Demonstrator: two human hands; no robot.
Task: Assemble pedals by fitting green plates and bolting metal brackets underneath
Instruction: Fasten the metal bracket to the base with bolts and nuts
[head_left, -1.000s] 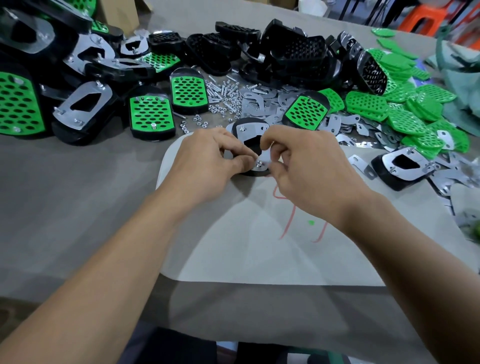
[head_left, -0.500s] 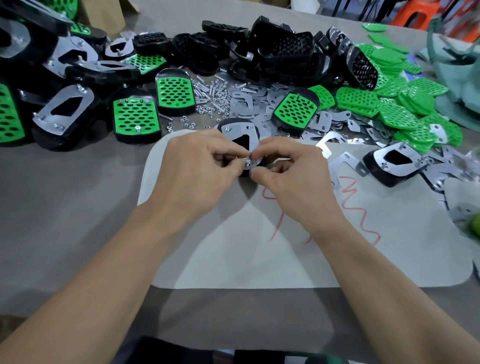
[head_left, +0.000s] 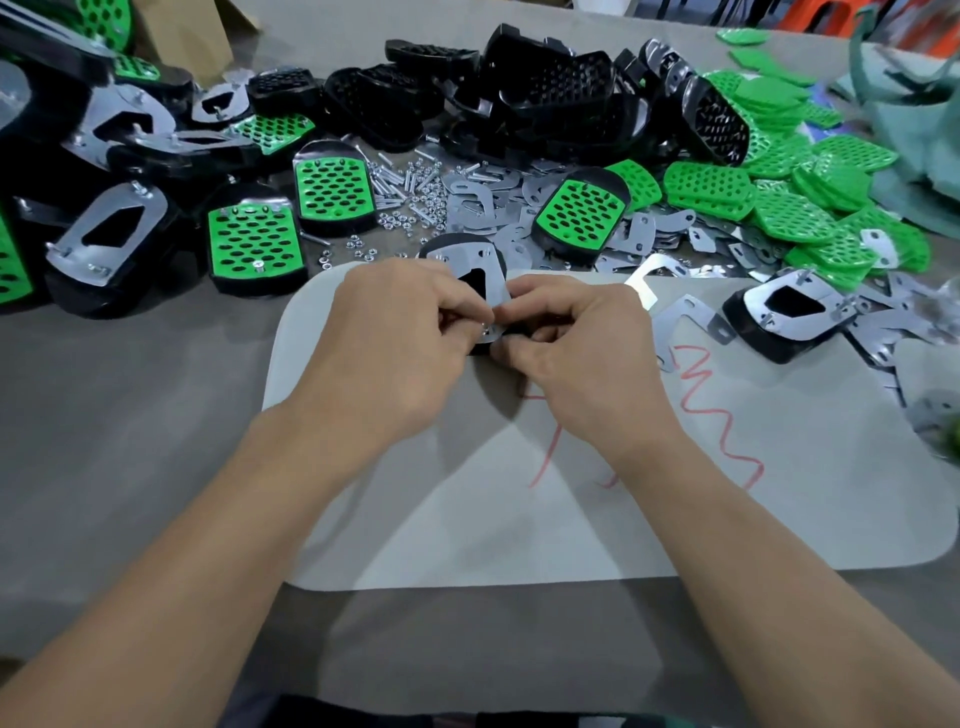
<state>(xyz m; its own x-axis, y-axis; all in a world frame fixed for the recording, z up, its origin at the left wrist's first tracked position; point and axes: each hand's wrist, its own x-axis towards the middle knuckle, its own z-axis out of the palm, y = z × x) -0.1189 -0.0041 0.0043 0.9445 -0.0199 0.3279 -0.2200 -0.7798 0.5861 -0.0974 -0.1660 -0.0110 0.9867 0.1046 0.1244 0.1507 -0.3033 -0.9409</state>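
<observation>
On the mat (head_left: 519, 525), left hand (head_left: 395, 332) and right hand (head_left: 582, 343) pinch pedal (head_left: 469, 261).

pedal (head_left: 470, 260) on mat (head_left: 675, 519), plates (head_left: 810, 208) far right

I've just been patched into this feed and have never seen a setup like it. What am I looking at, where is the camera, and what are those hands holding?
There is no machine here: a person works with bare hands, and the one camera sits on their head, looking down. The left hand and right hand both pinch the near end of a black pedal, underside up at the far edge of a white mat, with a metal bracket on it. A small nut shows between the fingertips. Behind lie bolts and nuts, loose brackets, green plates at the right, bare black pedal bodies and assembled pedals at the left.
</observation>
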